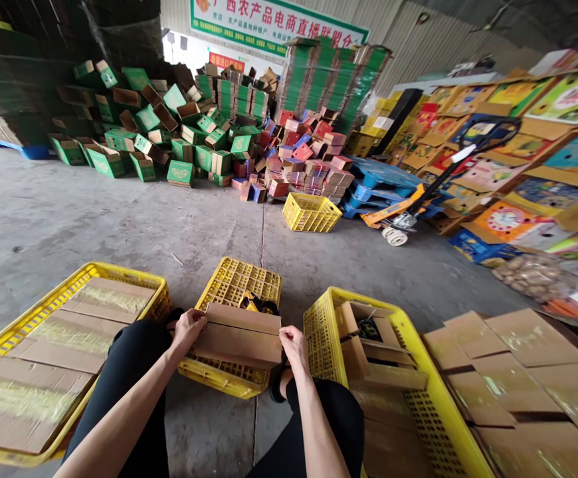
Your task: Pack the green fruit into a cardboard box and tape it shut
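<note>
A brown cardboard box rests on an upturned yellow crate between my knees, its top flaps nearly meeting along a seam. My left hand pinches the box at its left end. At the opposite end, the fingers of my right hand are closed on the edge. Just behind the box lies a yellow and black tape dispenser, partly hidden by it. To my right, a yellow crate holds cardboard boxes, one with raised flaps and dark contents.
On my left, a long yellow crate carries taped boxes. More taped boxes are stacked at far right. Ahead stand another yellow crate, blue pallets, an orange pallet jack and heaped green cartons.
</note>
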`<state>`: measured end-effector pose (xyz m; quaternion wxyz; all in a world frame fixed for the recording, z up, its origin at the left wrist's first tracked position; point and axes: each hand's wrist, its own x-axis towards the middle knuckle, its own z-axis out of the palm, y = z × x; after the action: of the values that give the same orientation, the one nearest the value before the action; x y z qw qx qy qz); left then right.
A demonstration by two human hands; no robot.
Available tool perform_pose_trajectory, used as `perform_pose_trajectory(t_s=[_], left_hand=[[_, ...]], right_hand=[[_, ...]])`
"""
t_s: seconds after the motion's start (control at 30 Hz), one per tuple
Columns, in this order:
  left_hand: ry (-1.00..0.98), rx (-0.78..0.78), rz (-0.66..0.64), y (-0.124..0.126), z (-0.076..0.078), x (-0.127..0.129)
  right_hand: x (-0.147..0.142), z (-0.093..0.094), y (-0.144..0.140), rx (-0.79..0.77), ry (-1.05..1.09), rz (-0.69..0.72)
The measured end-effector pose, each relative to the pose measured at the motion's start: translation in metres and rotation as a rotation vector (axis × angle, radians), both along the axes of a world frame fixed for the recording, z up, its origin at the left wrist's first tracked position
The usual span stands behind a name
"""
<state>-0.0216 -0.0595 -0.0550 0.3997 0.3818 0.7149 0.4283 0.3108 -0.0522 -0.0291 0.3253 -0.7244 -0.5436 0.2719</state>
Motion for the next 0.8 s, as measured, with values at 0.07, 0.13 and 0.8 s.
perform_pose_trajectory(t_s=[0.07, 0.13, 0.8], left_hand=[[0.022, 0.005, -0.008, 0.000, 0.000, 0.000], [0.043, 0.009, -0.014, 0.000, -0.001, 0.000], [0.213, 0.039, -0.056, -0.002, -0.006, 0.000]], right_hand=[[0.001, 0.000, 0.000, 0.002, -0.002, 0.001], [0.002, -0.001, 0.000, 0.001, 0.003, 0.007], [0.009, -0.013, -0.003, -0.011, 0.041, 0.038]])
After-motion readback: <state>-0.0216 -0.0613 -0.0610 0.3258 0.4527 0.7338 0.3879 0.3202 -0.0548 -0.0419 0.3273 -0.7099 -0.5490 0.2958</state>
